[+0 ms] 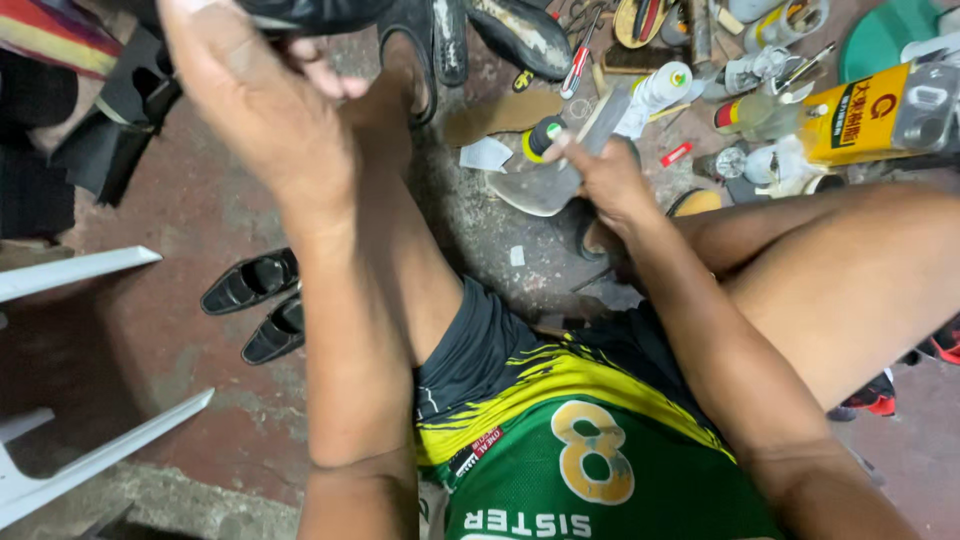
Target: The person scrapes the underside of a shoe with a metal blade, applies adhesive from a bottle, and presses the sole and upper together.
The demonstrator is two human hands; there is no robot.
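Above the knee, the left hand (255,95) grips a black shoe (310,12); the right hand (605,175) clasps a flat blade (575,150).

Stained concrete floor (200,200) — black shoes (255,305), tan insole (503,113), glue bottles (870,115).
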